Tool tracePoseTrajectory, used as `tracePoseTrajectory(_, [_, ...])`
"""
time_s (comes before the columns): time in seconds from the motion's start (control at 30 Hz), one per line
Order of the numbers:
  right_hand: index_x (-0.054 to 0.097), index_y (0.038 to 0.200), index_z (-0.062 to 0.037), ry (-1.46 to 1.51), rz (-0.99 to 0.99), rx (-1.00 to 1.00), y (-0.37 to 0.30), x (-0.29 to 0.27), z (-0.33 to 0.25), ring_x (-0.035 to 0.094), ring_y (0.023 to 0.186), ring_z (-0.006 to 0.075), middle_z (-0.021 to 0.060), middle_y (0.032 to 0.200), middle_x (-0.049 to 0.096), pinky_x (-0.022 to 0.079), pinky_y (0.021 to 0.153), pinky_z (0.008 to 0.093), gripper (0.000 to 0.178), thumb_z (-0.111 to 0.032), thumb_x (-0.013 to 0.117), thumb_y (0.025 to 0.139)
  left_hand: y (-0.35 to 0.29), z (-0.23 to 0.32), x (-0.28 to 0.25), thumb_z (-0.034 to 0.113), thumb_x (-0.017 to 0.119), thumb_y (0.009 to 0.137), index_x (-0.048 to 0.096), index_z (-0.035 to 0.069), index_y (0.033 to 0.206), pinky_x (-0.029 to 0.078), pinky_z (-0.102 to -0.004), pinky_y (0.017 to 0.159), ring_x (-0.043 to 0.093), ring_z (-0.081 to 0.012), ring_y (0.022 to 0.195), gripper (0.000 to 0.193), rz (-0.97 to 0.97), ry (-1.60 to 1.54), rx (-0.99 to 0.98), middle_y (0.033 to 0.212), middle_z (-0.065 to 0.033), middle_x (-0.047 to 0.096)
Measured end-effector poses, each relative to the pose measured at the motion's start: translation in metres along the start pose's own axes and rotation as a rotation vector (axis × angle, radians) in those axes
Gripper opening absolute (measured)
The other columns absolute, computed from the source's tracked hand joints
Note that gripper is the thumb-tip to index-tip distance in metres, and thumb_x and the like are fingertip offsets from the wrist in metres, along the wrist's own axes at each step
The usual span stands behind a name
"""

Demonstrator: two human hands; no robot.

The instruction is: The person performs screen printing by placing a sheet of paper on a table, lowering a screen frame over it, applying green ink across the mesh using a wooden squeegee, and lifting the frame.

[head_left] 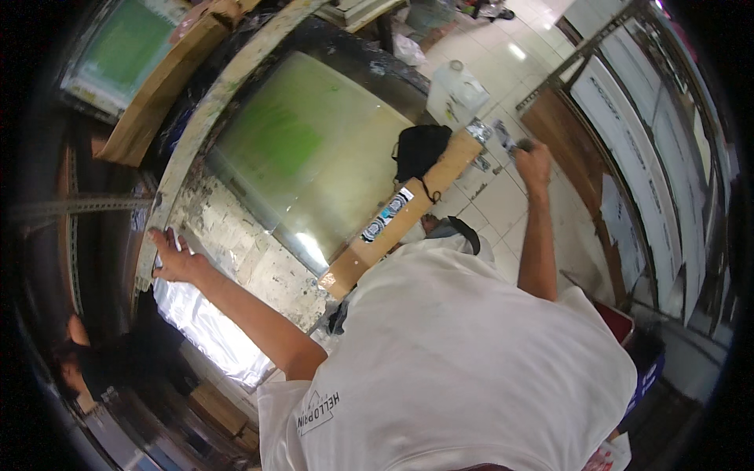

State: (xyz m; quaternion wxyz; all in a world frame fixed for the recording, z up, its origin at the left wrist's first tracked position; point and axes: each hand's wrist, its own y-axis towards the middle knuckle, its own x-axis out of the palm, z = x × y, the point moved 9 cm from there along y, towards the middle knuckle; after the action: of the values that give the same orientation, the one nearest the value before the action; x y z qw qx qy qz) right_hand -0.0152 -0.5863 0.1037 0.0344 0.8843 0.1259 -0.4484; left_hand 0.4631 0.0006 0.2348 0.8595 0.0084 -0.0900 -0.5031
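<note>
My left hand rests at the pale, stained rim of a work table, fingers spread and nothing in them. Out to the right, above the tiled floor, my right hand is closed around a small dark thing; its kind is too blurred to tell. Between my arms a large framed translucent panel lies on the table, with a green patch on its left part. Along its near edge runs a brown cardboard strip with a printed sticker. A black cloth bag sits against the strip.
A whitish plastic jug stands beyond the panel's right corner. Racked white boards line the right side. Another green panel is at the upper left. Shiny silver sheet lies below my left forearm. Someone in black clothing is at the lower left.
</note>
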Motion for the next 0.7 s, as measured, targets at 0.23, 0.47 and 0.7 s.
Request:
tracePoseTrajectory(0.23, [0.065,0.084,0.0026,0.219,-0.383,-0.286,-0.040,-0.026,-0.033,0.060,0.073,0.0231,0.0093,0.075,0.063,0.046,0.067,0.0383,0.017,-0.008,0.065,0.071,0.007,-0.020,-0.025,0.009,0.073,0.080,0.007,0.000,0.145,0.051,-0.0384,0.080,0.066,-0.0275,0.093,0.093,0.003,-0.129,0.069,0.108,-0.0191,0.065])
tracePoseTrajectory(0.47, [0.050,0.119,-0.0004,0.579,-0.783,-0.291,-0.059,0.055,-0.068,0.057,0.102,0.0233,0.0130,0.110,0.058,0.046,0.088,0.0366,0.038,0.004,0.054,0.081,-0.016,0.004,-0.009,0.012,0.081,0.073,0.008,0.009,0.150,0.046,-0.0278,0.062,0.061,-0.0164,0.081,0.106,0.049,-0.171,0.153,0.100,-0.0090,0.063])
tracePoseTrajectory(0.7, [0.042,0.131,-0.0008,0.813,-1.151,-0.239,-0.106,0.128,-0.172,0.056,0.108,0.0234,0.0133,0.120,0.055,0.048,0.089,0.0359,0.049,0.007,0.051,0.084,-0.026,0.018,-0.016,0.009,0.081,0.072,0.008,0.008,0.149,0.048,-0.0283,0.071,0.059,-0.0178,0.089,0.106,0.046,-0.260,0.110,0.109,-0.0120,0.059])
